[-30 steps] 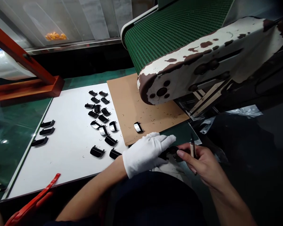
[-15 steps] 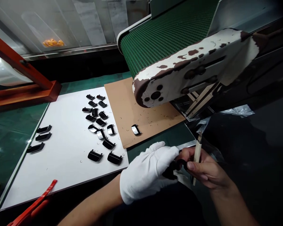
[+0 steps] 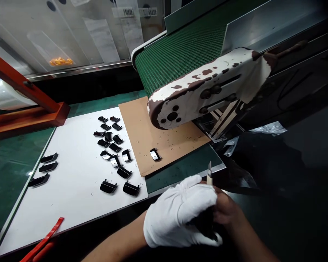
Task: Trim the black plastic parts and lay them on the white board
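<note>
My left hand (image 3: 180, 214), in a white cloth glove, is closed around a dark plastic part (image 3: 203, 222), mostly hidden by the glove. Right beside it, partly behind the glove, my bare right hand (image 3: 225, 207) grips a cutter knife (image 3: 209, 178) with a pale handle and its blade pointing up. Whether the right fingers also touch the part cannot be seen. Several glossy black plastic pieces (image 3: 131, 188) with small tabs lie on the white sheet (image 3: 76, 163), and one more shiny piece (image 3: 155, 154) rests on the brown cardboard (image 3: 136, 127).
A green conveyor belt (image 3: 180, 60) with a chipped white end frame (image 3: 177, 105) overhangs the cardboard. Red-handled pliers or cutters (image 3: 47, 236) lie at the front edge. An orange stand (image 3: 43, 105) holds a clear film roll at left. Small curled trimmings are scattered on the cardboard.
Both hands have come closer together and slightly lower. My right hand has turned behind the glove, and the knife blade now shows above it. The camera view has shifted slightly.
</note>
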